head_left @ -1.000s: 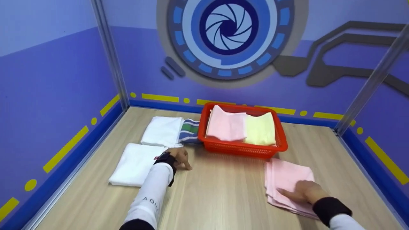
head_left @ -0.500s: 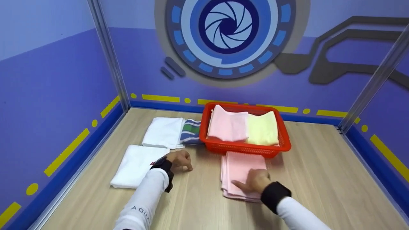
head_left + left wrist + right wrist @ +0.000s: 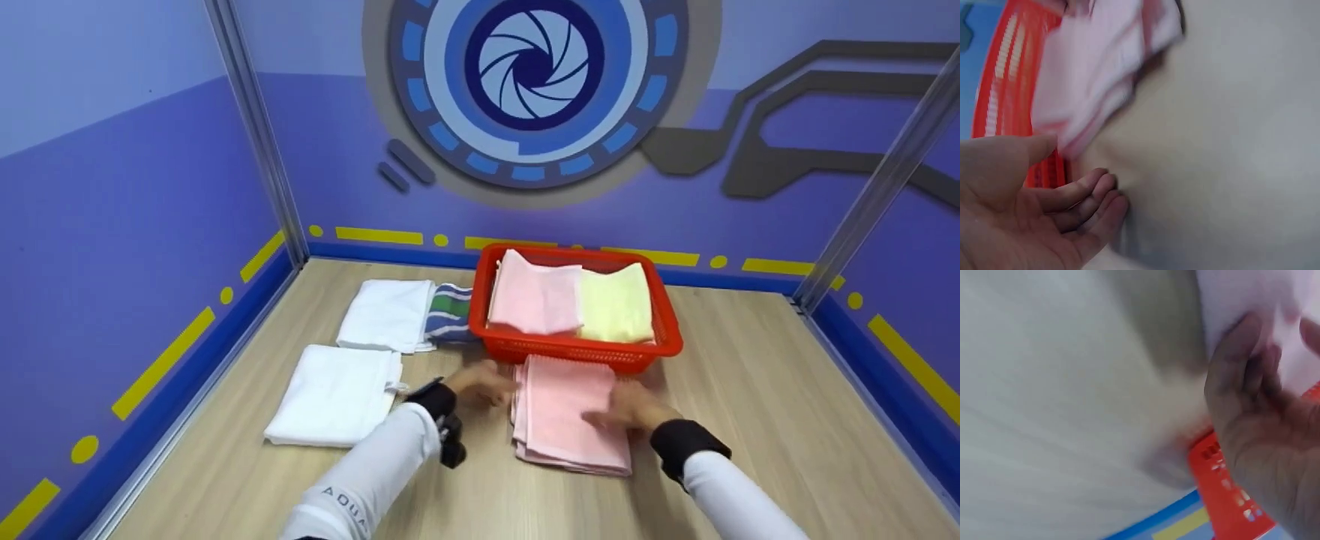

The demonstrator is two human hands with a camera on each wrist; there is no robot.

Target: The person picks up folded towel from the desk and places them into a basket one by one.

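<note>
Folded pink cloth (image 3: 562,420), several layers thick, lies flat on the bench (image 3: 750,390), approx. mid L-to-R, well clear of both side edges. Its back edge comes right up to the red basket (image 3: 667,319); can't tell if they touch. Its layers show stepped along the L side. Room: bare bench wood runs from the cloth's front edge toward the near side, plus a wide strip btwn R hand and bench R edge. On the L, only a narrow gap to the L hand.

L hand (image 3: 480,382) is just beside the cloth's L edge, thumb & fingers apart, fingers slightly bent; contact unclear, view blurred. R hand (image 3: 637,409) is at the cloth's R edge, thumb over the top face in the head view, fingers bent along the side. Thumb & fingertips stand apart; can't tell if any cloth is caught btwn them. So the cloth sits btwn the two hands.

Basket stands near the bench back edge, R of mid, w/ a pink piece (image 3: 536,296) on its L and a yellow piece (image 3: 616,304) on its R. Striped cloth (image 3: 450,311), blue/green/white, is next to the basket's L side. Rear white towel (image 3: 386,315) adjoins it, toward the bench back L corner; front white towel (image 3: 334,394) lies nearer, btwn L forearm and bench L edge.
</note>
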